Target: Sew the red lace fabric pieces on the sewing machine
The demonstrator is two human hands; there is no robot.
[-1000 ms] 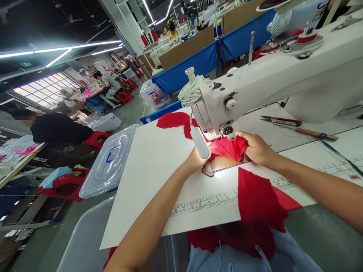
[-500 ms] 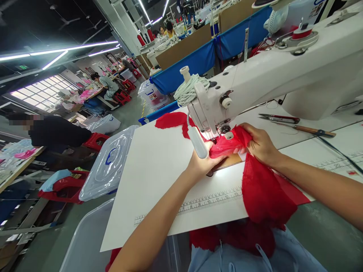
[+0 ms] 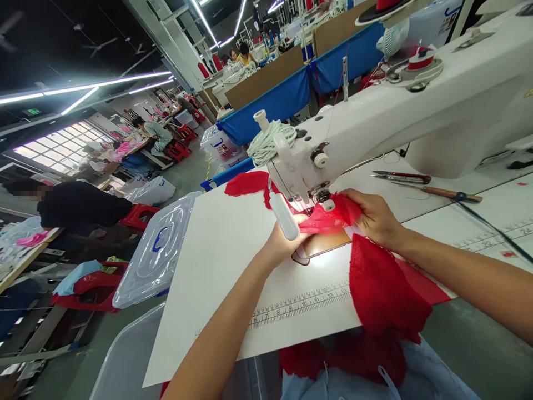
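Note:
Red fabric [image 3: 327,219] lies beneath the needle area of a white sewing machine [image 3: 375,105]. My left hand [image 3: 281,239] is closed on the fabric's left edge, its fingers partly hidden behind the white lamp [image 3: 284,216]. On the other side, my right hand [image 3: 377,219] pinches the gathered cloth just right of the needle. From there a red panel [image 3: 383,283] drapes over the table's front edge towards my lap. More red cloth [image 3: 245,183] lies behind the machine head on the left. The presser foot is mostly hidden.
Thread snips [image 3: 402,177] and a wooden-handled tool [image 3: 452,191] lie right of the machine. A printed ruler [image 3: 300,305] runs along the white tabletop [image 3: 208,261]. Lidded plastic bins [image 3: 158,244] stand at the left. Other people sit at tables further back.
My left hand has shifted slightly left and down along the fabric, baring more of the plate by the needle. My right hand keeps its hold. The whole view has shifted slightly.

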